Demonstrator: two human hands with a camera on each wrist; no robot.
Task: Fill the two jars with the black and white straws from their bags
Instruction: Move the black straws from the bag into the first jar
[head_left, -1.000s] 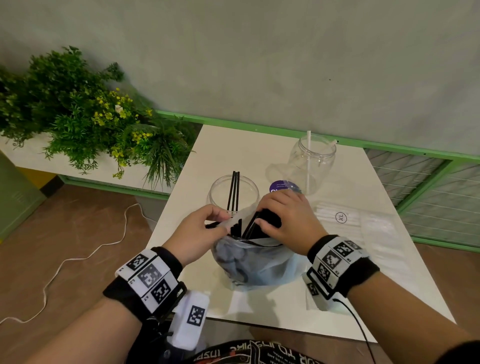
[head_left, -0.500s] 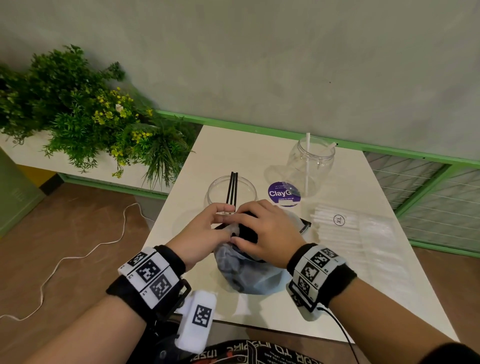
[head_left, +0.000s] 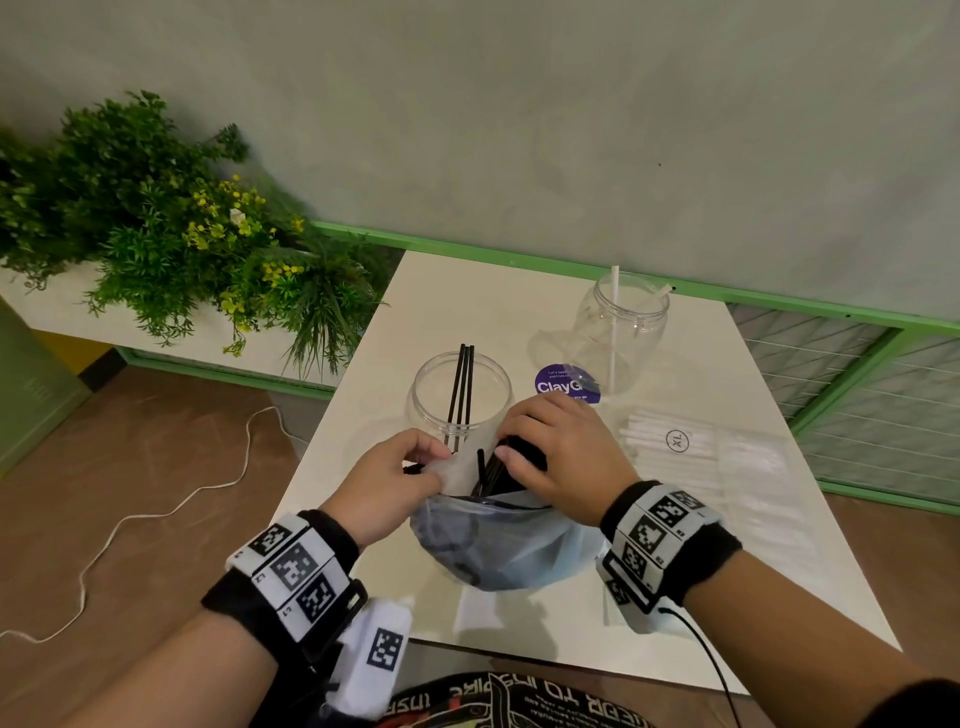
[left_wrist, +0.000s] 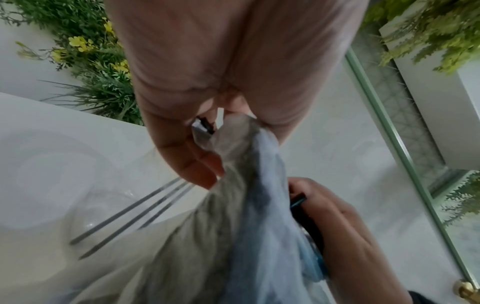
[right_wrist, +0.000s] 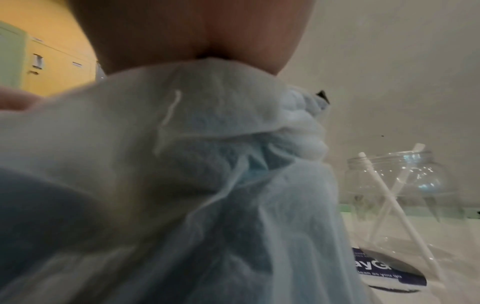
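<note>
At six o'clock on the pale table (head_left: 519, 291), a crumpled translucent bluish bag (head_left: 498, 545) of black straws (head_left: 491, 470) was held upright between both hands, its lower contents blurred to a dark mass. At nine o'clock of its mouth the rim was pinched by the left hand (head_left: 384, 483), fingers curled; that pinch was shown plainly only from the left wrist (left_wrist: 207, 131). At three o'clock the right hand (head_left: 566, 457) was curled over a dark bundle of straws at the opening; its fingertips were hidden, and the right wrist view was almost wholly filled by the bag's film (right_wrist: 207, 185). At twelve o'clock, just behind the bag, a clear round jar (head_left: 460, 395) held three black straws. At one o'clock a second jar (head_left: 623, 332) held white straws (right_wrist: 394, 197), two of them counted only from the right wrist. At three o'clock lay a flat clear bag of white straws (head_left: 670, 447).
</note>
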